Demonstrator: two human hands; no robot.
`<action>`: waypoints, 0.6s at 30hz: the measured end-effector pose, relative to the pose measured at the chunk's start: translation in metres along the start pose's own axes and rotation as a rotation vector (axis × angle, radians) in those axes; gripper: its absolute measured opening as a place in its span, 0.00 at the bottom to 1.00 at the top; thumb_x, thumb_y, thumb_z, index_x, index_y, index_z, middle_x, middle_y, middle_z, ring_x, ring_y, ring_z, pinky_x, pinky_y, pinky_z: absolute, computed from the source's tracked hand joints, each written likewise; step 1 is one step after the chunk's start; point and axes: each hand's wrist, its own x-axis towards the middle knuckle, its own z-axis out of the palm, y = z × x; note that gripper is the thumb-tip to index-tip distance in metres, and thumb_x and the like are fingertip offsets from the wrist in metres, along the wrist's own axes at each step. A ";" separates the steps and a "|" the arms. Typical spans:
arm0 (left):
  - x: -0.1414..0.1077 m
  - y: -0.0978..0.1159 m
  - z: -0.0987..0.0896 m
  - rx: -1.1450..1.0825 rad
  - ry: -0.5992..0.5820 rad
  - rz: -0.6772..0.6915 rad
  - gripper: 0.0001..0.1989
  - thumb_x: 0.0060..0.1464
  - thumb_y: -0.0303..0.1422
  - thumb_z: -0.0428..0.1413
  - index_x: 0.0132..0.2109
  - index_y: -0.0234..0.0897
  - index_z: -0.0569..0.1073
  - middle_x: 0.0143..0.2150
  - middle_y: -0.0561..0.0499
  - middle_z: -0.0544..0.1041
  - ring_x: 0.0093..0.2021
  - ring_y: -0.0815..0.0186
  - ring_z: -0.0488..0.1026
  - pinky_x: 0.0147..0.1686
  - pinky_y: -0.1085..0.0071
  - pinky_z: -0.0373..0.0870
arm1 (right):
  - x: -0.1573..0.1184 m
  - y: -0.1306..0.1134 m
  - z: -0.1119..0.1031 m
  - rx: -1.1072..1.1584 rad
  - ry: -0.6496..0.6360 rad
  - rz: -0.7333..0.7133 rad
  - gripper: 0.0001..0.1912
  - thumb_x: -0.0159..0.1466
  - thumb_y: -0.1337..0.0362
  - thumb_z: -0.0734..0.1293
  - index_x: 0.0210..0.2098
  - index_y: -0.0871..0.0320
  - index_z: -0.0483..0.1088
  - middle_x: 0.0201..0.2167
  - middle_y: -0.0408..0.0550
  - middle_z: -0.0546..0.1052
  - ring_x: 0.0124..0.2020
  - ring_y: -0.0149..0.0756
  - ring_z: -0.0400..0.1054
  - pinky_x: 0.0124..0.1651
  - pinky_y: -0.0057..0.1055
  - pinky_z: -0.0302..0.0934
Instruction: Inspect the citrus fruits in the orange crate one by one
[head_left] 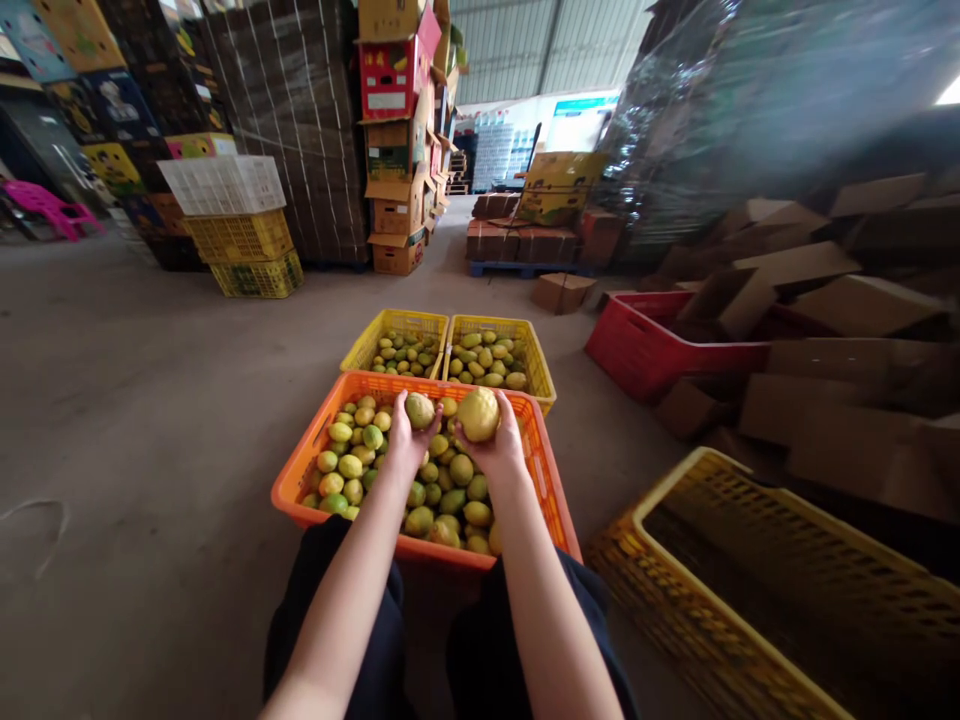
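Over the orange crate (559, 490), my left hand (406, 445) is curled around a mottled green-brown round fruit (419, 410). To its right, my right hand (504, 440) grips a larger, paler yellow fruit (478, 414) with a bumpy-looking skin. The two held fruits are apart, side by side above the crate's far half. Below them, many loose yellow and green fruits (349, 466) fill the crate, several with an orange tint. The exact kind of fruit cannot be made out. My forearms cover part of the pile.
Two yellow crates of fruit (375, 340) (544, 370) adjoin the orange one's far side. A yellow crate (701, 465) stands near right, with a red crate (637, 350) and cardboard boxes (817, 390) beyond. Stacked crates (240, 237) and a box tower (394, 150) stand behind.
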 end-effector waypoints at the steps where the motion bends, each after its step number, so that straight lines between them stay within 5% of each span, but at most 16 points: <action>1: -0.001 0.004 -0.002 0.033 0.005 -0.003 0.11 0.60 0.38 0.52 0.34 0.35 0.70 0.27 0.52 0.73 0.26 0.69 0.75 0.25 0.76 0.75 | 0.001 -0.002 -0.002 -0.008 -0.013 0.011 0.14 0.62 0.51 0.63 0.34 0.56 0.69 0.21 0.43 0.75 0.21 0.35 0.70 0.20 0.28 0.65; 7: -0.005 0.005 -0.026 0.214 0.032 -0.057 0.12 0.59 0.38 0.53 0.33 0.34 0.71 0.26 0.50 0.74 0.21 0.70 0.73 0.18 0.79 0.70 | 0.004 -0.014 -0.014 -0.031 -0.068 0.084 0.18 0.64 0.54 0.55 0.32 0.57 0.71 0.20 0.50 0.76 0.22 0.38 0.70 0.19 0.29 0.63; 11: -0.027 -0.017 -0.070 0.494 0.138 -0.337 0.04 0.55 0.32 0.56 0.33 0.36 0.72 0.22 0.49 0.73 0.18 0.64 0.73 0.12 0.74 0.66 | 0.005 -0.020 -0.020 0.007 -0.107 0.084 0.16 0.62 0.56 0.55 0.34 0.57 0.71 0.22 0.49 0.76 0.23 0.39 0.71 0.21 0.30 0.64; 13: -0.042 -0.028 -0.093 0.520 0.174 -0.359 0.03 0.52 0.26 0.57 0.33 0.39 0.72 0.19 0.51 0.71 0.15 0.62 0.70 0.09 0.71 0.63 | 0.005 -0.024 -0.023 0.020 -0.095 0.080 0.16 0.62 0.56 0.55 0.35 0.56 0.71 0.24 0.49 0.77 0.24 0.39 0.71 0.23 0.32 0.66; 16: -0.050 -0.029 -0.100 0.436 0.171 -0.178 0.06 0.52 0.23 0.54 0.34 0.39 0.72 0.15 0.55 0.65 0.08 0.63 0.63 0.06 0.71 0.56 | 0.005 -0.030 -0.028 0.005 -0.063 0.101 0.16 0.62 0.55 0.55 0.34 0.56 0.70 0.25 0.51 0.78 0.26 0.41 0.72 0.25 0.35 0.68; 18: -0.037 -0.013 -0.077 0.328 0.123 0.024 0.04 0.55 0.27 0.53 0.37 0.39 0.72 0.15 0.55 0.65 0.08 0.64 0.62 0.07 0.72 0.56 | 0.006 -0.034 -0.032 -0.004 -0.056 0.121 0.17 0.62 0.55 0.55 0.34 0.56 0.70 0.25 0.52 0.77 0.27 0.42 0.73 0.26 0.37 0.69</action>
